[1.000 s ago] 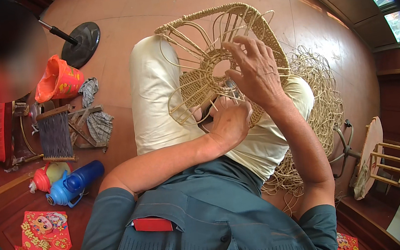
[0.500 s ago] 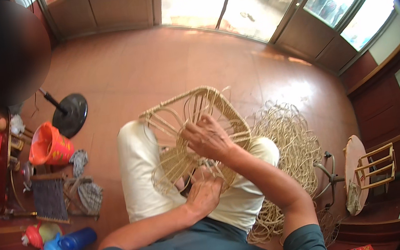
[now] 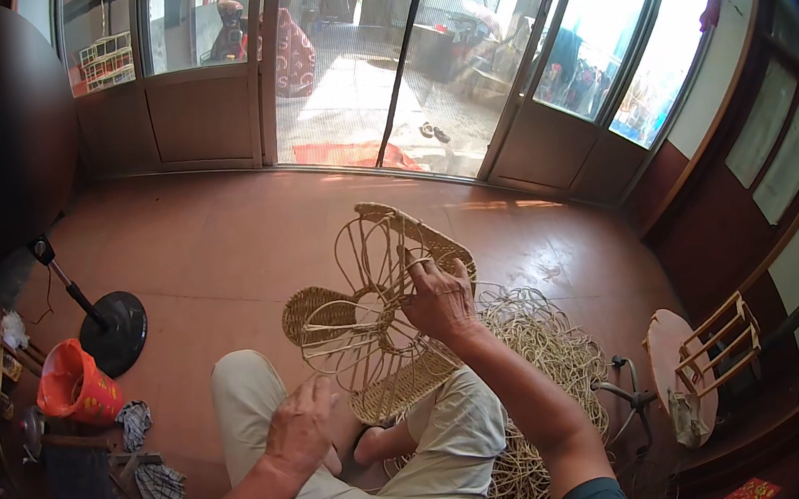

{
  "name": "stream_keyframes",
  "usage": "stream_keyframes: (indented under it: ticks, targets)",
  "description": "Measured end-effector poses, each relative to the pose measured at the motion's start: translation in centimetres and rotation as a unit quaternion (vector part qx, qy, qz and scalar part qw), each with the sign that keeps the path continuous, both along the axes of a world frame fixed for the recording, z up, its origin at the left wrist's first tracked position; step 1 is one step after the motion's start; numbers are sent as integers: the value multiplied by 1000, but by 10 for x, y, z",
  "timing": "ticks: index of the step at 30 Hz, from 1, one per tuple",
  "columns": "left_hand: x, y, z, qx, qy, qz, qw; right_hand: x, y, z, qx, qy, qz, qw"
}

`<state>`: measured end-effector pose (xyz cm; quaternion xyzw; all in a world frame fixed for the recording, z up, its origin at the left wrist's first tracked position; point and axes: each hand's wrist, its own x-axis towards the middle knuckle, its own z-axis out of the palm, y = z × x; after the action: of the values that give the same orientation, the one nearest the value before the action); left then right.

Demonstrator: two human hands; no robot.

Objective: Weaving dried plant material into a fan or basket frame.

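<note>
A half-woven basket (image 3: 403, 387) of straw-coloured cord hangs tilted in front of my knees. Bands of tight weaving run along its sides, while thin bare cords bow out in loops around a central ring. My right hand (image 3: 441, 299) is closed on its right-hand part, fingers curled in among the cords. Below the basket's left side, over my thigh, my left hand (image 3: 300, 429) has its fingers loosely stretched out and holds nothing that I can see. Beside my right leg lies a large tangled heap of the same cord (image 3: 560, 360).
To the left stand a fan's round black base (image 3: 116, 332), a red bucket (image 3: 80, 387) and a small folding stool (image 3: 81, 478). A round-topped stool (image 3: 676, 354) lies tipped over at the right. Glazed doors (image 3: 348, 85) close off the far side.
The basket has been lifted away from my lap and turned in my right hand. My left hand has come off it and moved left. The view has tipped up toward the doors.
</note>
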<state>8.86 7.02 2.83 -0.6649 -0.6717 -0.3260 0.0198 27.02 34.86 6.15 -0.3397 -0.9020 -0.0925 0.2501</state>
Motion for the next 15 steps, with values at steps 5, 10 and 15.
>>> stream_keyframes:
  ticks: [5,10,15]
  targets:
    - [-16,-5,17,-92,-97,51,990,10,-10,-4,-28,58,-28,998]
    - [-26,23,14,37,-98,101,989,9,-9,13,-158,50,-114,980]
    - [-51,33,9,-13,-227,135,964,10,-16,9,-140,76,-126,979]
